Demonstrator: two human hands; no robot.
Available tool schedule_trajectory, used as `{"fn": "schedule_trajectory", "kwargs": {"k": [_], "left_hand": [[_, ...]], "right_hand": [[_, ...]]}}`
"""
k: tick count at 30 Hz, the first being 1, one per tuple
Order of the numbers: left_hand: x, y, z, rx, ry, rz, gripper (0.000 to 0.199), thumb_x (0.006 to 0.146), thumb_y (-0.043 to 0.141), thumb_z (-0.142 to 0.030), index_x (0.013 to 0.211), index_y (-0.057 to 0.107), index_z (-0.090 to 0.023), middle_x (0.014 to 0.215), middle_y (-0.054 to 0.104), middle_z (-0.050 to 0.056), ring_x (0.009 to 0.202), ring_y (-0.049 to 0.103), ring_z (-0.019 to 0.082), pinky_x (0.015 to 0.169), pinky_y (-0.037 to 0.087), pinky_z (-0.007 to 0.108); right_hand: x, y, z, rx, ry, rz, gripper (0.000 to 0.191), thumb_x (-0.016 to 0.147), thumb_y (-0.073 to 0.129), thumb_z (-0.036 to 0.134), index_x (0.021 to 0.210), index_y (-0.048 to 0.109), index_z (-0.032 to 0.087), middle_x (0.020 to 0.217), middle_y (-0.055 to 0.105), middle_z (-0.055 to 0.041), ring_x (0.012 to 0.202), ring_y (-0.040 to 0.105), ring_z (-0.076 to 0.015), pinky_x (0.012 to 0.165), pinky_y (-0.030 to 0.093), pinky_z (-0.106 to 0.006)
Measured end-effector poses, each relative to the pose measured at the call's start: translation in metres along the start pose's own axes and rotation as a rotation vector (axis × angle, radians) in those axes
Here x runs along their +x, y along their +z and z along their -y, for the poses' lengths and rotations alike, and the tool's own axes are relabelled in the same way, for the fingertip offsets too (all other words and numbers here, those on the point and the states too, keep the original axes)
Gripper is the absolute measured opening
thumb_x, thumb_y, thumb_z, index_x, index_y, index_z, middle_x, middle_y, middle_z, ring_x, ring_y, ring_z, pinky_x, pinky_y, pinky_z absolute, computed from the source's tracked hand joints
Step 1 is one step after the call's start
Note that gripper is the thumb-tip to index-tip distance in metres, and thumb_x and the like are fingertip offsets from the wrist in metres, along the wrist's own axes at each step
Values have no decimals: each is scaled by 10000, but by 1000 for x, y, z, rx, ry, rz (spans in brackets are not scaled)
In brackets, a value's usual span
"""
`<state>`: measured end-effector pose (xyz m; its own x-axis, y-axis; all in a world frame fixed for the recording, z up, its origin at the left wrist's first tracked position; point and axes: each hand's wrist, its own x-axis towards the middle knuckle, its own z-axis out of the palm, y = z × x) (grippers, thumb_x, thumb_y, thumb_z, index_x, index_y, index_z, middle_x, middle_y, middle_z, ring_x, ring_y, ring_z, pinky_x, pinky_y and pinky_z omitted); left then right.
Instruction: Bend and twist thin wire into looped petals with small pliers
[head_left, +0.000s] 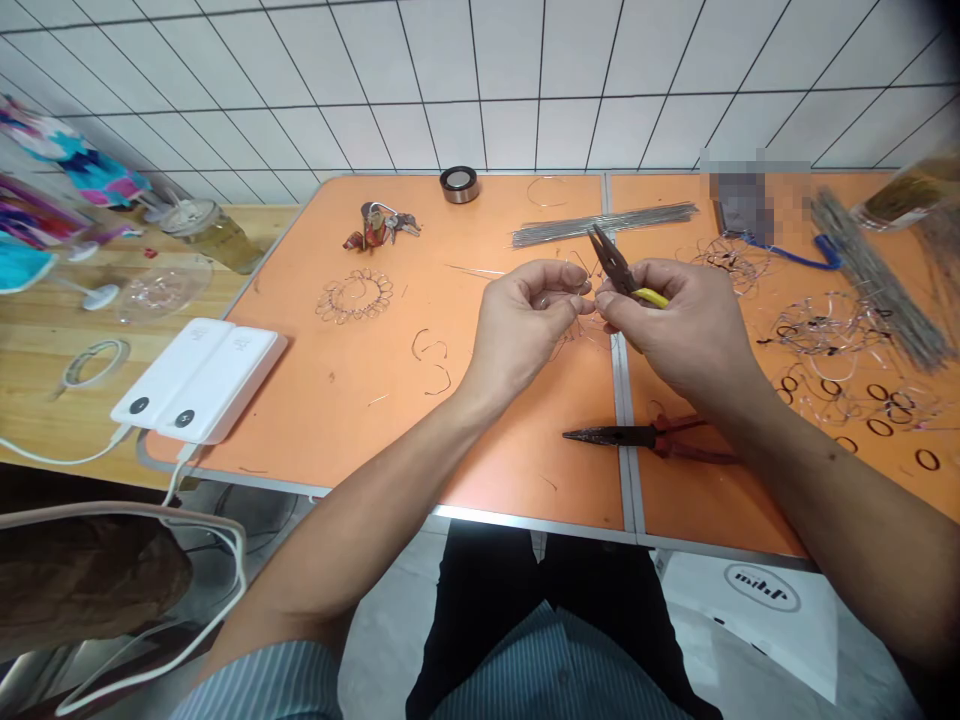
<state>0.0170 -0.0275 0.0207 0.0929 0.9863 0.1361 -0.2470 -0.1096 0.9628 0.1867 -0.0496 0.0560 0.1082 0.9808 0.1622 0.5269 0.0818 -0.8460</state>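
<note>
Over the middle of the orange table, my left hand pinches thin looped wire, whose outline is hard to make out. My right hand is wrapped round yellow-handled pliers, their dark jaws pointing up and left. The fingertips of both hands nearly meet at the wire. Below them lie red-handled long-nose pliers, partly behind my right forearm. A looped wire ring rests on the table to the left, with small bent wire pieces nearer my left wrist.
Straight wires lie behind my hands. At the right are tangled wires, dark rings and a wire bundle. Keys and a tape roll sit at the back. White power banks with cables are at the left edge.
</note>
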Motion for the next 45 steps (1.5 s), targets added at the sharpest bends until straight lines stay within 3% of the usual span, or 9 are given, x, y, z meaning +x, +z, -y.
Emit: {"fn": "schedule_trajectory", "kwargs": {"k": [7, 14, 27, 45], "left_hand": [[-2, 2, -2, 30, -20, -20, 250, 814, 813, -10, 959, 777, -211, 1054, 840, 26, 869, 813, 157, 890, 656, 296], [-1, 3, -3, 3, -22, -17, 308, 805, 771, 18, 996, 762, -222, 989, 803, 12, 846, 797, 157, 914, 666, 315], [-1, 1, -4, -2, -35, -14, 325, 795, 766, 30, 998, 768, -223, 905, 762, -12, 769, 781, 140, 819, 632, 284], [8, -7, 4, -207, -241, 37, 281, 757, 785, 10, 957, 775, -187, 836, 804, -4, 759, 787, 125, 955, 654, 322]], "right_hand": [[1, 3, -4, 23, -55, -3, 52, 876, 780, 235, 845, 820, 248, 819, 803, -32, 768, 718, -235, 645, 515, -360], [2, 3, -5, 17, -40, -5, 65, 841, 784, 196, 812, 802, 251, 820, 795, -26, 798, 718, -244, 685, 521, -370], [1, 6, -10, -114, -143, -42, 98, 854, 755, 213, 772, 747, 266, 721, 695, -3, 706, 622, -211, 638, 428, -366], [-1, 8, -13, -243, -209, 3, 134, 914, 741, 216, 926, 862, 273, 883, 827, -25, 815, 703, -241, 747, 472, -388]]}}
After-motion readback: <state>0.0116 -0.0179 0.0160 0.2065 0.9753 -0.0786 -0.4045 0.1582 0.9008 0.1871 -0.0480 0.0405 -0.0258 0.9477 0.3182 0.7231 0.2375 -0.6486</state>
